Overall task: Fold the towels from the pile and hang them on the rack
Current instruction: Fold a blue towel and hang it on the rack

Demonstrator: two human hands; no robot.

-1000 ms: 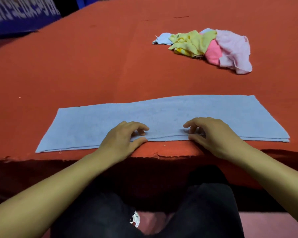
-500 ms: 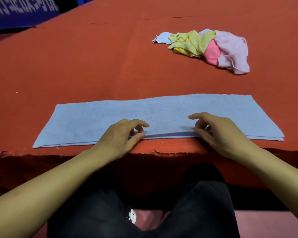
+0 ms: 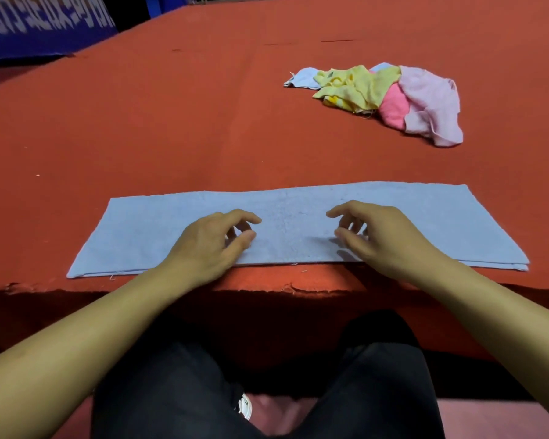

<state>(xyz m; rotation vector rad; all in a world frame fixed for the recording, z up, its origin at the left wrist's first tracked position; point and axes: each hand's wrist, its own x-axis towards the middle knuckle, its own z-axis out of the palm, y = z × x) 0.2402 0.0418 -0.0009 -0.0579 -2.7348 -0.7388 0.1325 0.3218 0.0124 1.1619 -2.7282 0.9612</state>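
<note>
A light blue towel, folded lengthwise into a long strip, lies flat along the near edge of the red table. My left hand hovers over the strip's middle left, fingers loosely curled and holding nothing. A short gap to the right, my right hand sits the same way over the middle right, empty. The pile of towels, yellow, pink, pale pink and blue, is crumpled at the far right of the table. No rack is in view.
The table's near edge has frayed red covering just in front of the towel. A blue banner stands beyond the table's far left corner. My dark-trousered legs are below the edge.
Both hands have let go of the towel's near edge and moved forward over the strip, fingers lifting and loosening. The towel lies flat and has not shifted.
</note>
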